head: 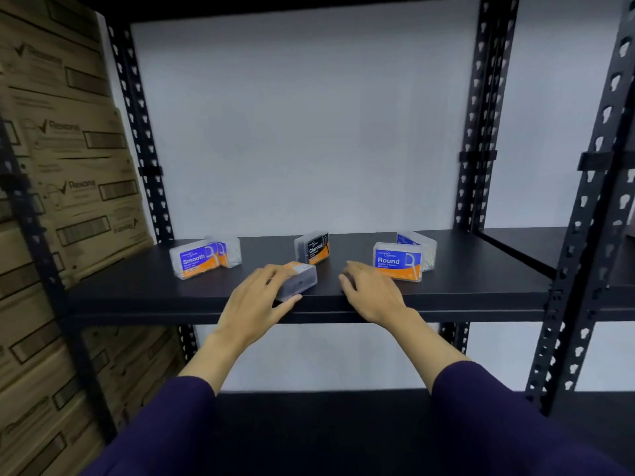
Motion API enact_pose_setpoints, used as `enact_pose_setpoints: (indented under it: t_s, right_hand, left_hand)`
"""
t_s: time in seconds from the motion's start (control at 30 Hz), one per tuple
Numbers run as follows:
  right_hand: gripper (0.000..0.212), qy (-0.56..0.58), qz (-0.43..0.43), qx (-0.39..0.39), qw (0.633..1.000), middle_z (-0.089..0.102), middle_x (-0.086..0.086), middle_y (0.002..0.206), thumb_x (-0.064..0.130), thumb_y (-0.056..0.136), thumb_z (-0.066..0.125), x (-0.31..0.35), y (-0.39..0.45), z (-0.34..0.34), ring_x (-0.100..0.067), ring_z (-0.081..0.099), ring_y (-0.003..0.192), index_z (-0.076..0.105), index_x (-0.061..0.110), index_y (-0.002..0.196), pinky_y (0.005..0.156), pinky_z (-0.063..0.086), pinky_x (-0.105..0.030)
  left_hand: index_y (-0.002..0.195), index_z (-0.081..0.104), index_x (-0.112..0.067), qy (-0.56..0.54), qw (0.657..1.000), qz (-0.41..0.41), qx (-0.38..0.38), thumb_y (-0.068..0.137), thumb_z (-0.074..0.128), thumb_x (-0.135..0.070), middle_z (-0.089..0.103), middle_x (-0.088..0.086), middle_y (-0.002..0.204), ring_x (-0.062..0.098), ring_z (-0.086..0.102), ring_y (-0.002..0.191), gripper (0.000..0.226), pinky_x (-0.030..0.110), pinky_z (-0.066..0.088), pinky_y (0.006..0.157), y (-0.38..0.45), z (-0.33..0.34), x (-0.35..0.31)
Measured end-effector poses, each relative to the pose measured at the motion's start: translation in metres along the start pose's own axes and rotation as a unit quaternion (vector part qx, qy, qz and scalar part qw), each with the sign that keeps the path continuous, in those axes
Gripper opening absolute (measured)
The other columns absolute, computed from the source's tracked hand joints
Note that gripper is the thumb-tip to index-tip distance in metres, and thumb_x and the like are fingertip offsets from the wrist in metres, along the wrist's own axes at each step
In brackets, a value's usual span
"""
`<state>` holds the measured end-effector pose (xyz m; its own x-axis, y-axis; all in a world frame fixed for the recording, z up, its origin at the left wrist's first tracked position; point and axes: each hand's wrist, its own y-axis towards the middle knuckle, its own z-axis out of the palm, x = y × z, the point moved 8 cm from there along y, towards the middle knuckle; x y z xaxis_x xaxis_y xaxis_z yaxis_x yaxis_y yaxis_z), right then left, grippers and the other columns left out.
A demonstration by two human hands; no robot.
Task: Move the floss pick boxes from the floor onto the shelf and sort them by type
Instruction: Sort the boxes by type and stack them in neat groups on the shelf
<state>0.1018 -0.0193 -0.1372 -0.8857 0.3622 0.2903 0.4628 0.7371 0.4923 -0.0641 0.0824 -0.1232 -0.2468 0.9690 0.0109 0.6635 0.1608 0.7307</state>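
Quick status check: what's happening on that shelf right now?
Left hand grips a dark box near the shelf edge. Right hand open, holding nothing. Charcoal box just behind.

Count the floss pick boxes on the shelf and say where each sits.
6: two Smooth boxes at left, a Charcoal box mid-back, one in the left hand, two Round boxes at right. None seem hidden.

Smooth box (196, 261) left, Charcoal box (314, 249) middle, Round box (398, 261) right.
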Motion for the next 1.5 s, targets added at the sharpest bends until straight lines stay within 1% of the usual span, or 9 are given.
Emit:
enact_pose_setpoints:
  t_s: [0.1,0.3,0.67,0.77,0.9,0.97,1.13,1.37,1.5]
  right_hand:
    - [0.035,-0.049,-0.002,0.005,0.999,0.068,-0.002,0.106,0.040,0.101,0.033,0.001,0.001,0.000,-0.020,0.062,0.089,0.060,0.019,0.109,0.071,0.048,-0.033]
    - [0.038,-0.063,0.001,-0.026,0.998,0.068,0.003,0.104,0.046,0.099,0.030,-0.004,0.000,0.002,-0.018,0.063,0.090,0.060,0.026,0.111,0.071,0.049,-0.033]
    - [0.039,-0.055,0.002,-0.025,0.998,0.068,0.004,0.106,0.048,0.099,0.031,-0.006,0.001,0.003,-0.014,0.063,0.090,0.060,0.027,0.116,0.069,0.049,-0.030]
    - [0.039,-0.059,0.004,-0.026,0.998,0.069,0.004,0.105,0.048,0.099,0.031,-0.006,0.001,0.003,-0.014,0.063,0.089,0.060,0.026,0.116,0.066,0.047,-0.028]
    - [0.039,-0.063,0.013,-0.034,0.997,0.069,0.004,0.102,0.047,0.098,0.031,-0.006,0.001,0.002,-0.015,0.063,0.089,0.061,0.027,0.113,0.068,0.047,-0.030]
    - [0.039,-0.063,0.015,-0.037,0.997,0.069,0.004,0.102,0.047,0.098,0.031,-0.007,0.001,0.003,-0.016,0.063,0.088,0.061,0.027,0.111,0.069,0.048,-0.031]
    - [0.039,-0.058,0.014,-0.029,0.998,0.069,0.005,0.103,0.048,0.098,0.031,-0.007,0.001,0.003,-0.014,0.063,0.088,0.060,0.027,0.114,0.070,0.051,-0.031]
    - [0.040,-0.062,0.010,-0.033,0.998,0.069,0.005,0.103,0.047,0.098,0.031,-0.006,0.001,0.003,-0.014,0.063,0.088,0.061,0.026,0.113,0.067,0.049,-0.029]
    - [0.040,-0.072,0.010,-0.037,0.997,0.069,0.005,0.102,0.047,0.099,0.030,-0.005,0.001,0.003,-0.013,0.063,0.086,0.061,0.026,0.113,0.063,0.046,-0.027]
  left_hand:
    - [0.124,0.053,-0.025,-0.078,0.991,-0.107,-0.026,0.091,0.060,-0.041,0.059,-0.008,0.115,0.012,0.058,0.100,0.037,0.030,0.051,0.079,0.004,-0.008,0.022]
    - [0.133,0.046,-0.024,-0.158,0.946,-0.281,-0.013,0.090,0.066,-0.028,0.051,0.005,0.133,0.025,0.049,0.121,0.048,0.046,0.046,0.098,0.004,0.007,0.071]
    - [0.148,0.027,-0.029,-0.173,0.928,-0.324,0.065,0.093,0.060,-0.013,0.048,0.015,0.137,0.033,0.047,0.127,0.066,0.049,0.044,0.101,0.040,0.052,0.075]
    - [0.149,0.024,-0.024,-0.194,0.920,-0.341,-0.009,0.093,0.059,-0.013,0.045,0.014,0.140,0.033,0.045,0.129,0.066,0.046,0.043,0.100,0.040,0.043,0.070]
    - [0.137,0.036,-0.024,-0.300,0.866,-0.361,-0.175,0.094,0.059,-0.016,0.049,0.008,0.130,0.022,0.046,0.122,0.049,0.027,0.047,0.083,0.032,0.012,0.072]
    - [0.131,0.040,-0.026,-0.299,0.874,-0.328,-0.198,0.094,0.060,-0.023,0.052,0.003,0.120,0.016,0.048,0.112,0.043,0.029,0.045,0.084,0.034,-0.001,0.071]
    - [0.125,0.050,-0.022,-0.196,0.930,-0.284,-0.130,0.095,0.056,-0.034,0.058,0.003,0.119,0.014,0.052,0.103,0.033,0.025,0.041,0.078,0.051,-0.006,0.071]
    - [0.119,0.066,-0.022,-0.056,0.971,-0.234,-0.012,0.095,0.055,-0.038,0.064,-0.002,0.123,0.020,0.058,0.114,0.031,0.030,0.046,0.084,0.064,0.017,0.064]
    - [0.123,0.062,-0.023,-0.051,0.962,-0.261,-0.055,0.089,0.063,-0.036,0.050,0.001,0.134,0.024,0.045,0.124,0.037,0.039,0.042,0.099,0.053,0.015,0.066]
